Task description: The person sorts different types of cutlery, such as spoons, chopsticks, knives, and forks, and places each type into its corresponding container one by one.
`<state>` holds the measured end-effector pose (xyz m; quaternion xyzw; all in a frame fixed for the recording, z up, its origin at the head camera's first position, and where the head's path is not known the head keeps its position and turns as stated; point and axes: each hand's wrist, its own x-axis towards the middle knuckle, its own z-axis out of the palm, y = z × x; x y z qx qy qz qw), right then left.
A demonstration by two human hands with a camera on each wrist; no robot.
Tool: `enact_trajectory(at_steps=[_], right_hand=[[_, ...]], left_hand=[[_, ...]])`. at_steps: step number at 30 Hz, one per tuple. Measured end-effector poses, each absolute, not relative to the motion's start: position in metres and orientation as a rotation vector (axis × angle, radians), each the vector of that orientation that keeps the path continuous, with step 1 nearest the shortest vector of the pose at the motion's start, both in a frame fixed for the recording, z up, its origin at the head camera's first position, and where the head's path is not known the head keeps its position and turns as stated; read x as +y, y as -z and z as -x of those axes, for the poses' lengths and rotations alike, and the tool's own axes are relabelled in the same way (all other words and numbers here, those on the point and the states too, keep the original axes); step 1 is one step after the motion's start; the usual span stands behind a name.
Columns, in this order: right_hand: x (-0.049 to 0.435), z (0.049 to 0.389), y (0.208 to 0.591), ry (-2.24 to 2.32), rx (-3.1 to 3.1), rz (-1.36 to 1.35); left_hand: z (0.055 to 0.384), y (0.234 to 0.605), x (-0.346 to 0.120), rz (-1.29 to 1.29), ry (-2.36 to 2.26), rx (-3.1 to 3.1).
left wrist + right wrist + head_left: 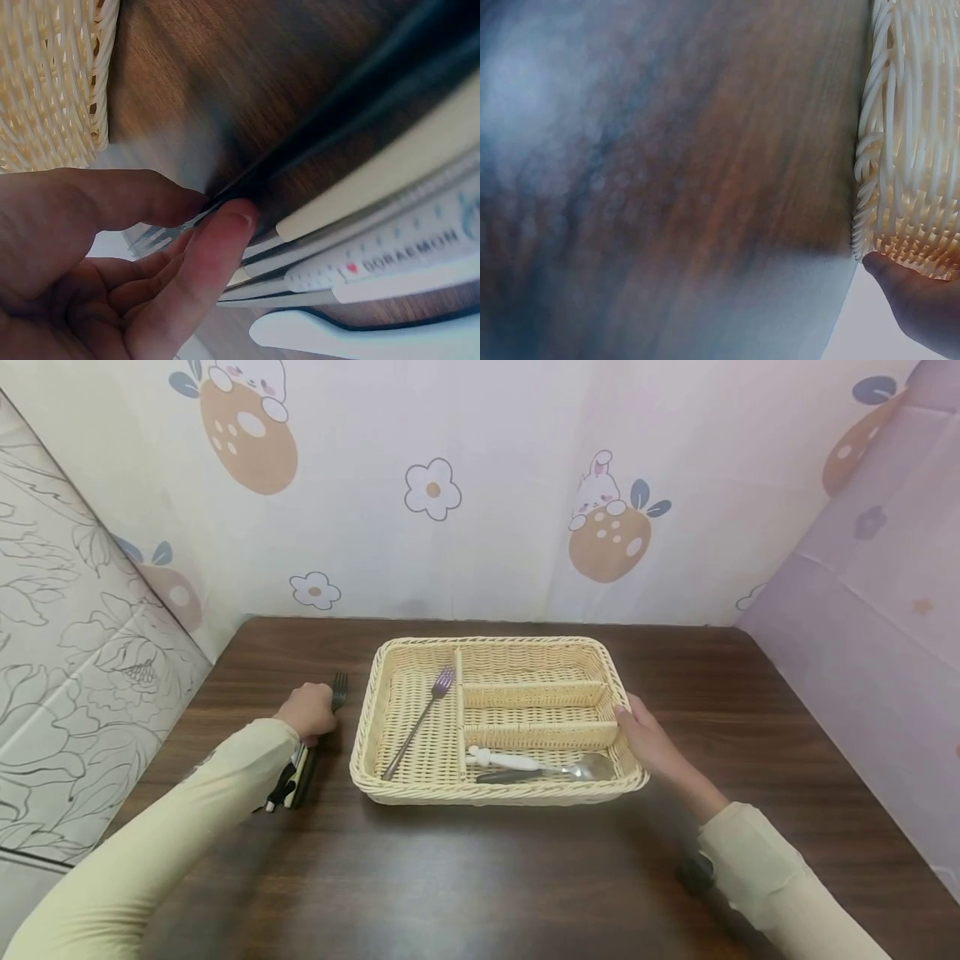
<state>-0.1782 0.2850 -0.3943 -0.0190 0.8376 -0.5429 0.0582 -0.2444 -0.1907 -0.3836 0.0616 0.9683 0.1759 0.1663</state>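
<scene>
My left hand point(309, 712) pinches a black-handled fork point(322, 142) between thumb and finger, its dark tines showing beyond the knuckles in the head view. Beside that fork lies a bunch of utensils with cream and white handles, one handle point(382, 262) printed "DORAEMON". At the right side of the divided wicker basket point(495, 796), my right hand point(651, 742) grips the rim, thumb on top. A purple-tined fork point(442, 683) lies slanted in the basket's left compartment. The front right compartment holds a spoon point(596, 767), a white handle point(510, 762) and a black handle point(510, 776).
The basket stands on a dark wood table point(465, 877), with two further compartments at its right back. A patterned curtain point(495, 543) hangs along the table's far edge, and more cloth lines both sides. A small dark object point(695, 874) shows by the right sleeve.
</scene>
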Motion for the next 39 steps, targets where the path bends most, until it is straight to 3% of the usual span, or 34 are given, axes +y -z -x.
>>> enact_trajectory(at_steps=[18, 39], right_hand=[[0.286, 0.178, 0.396, 1.564, 2.594, 0.06], [0.286, 0.178, 0.394, 1.569, 2.59, 0.049]], left_hand=[[0.251, 0.382, -0.192, -0.122, -0.619, 2.662], [0.242, 0.336, -0.177, -0.222, -0.583, 2.724]])
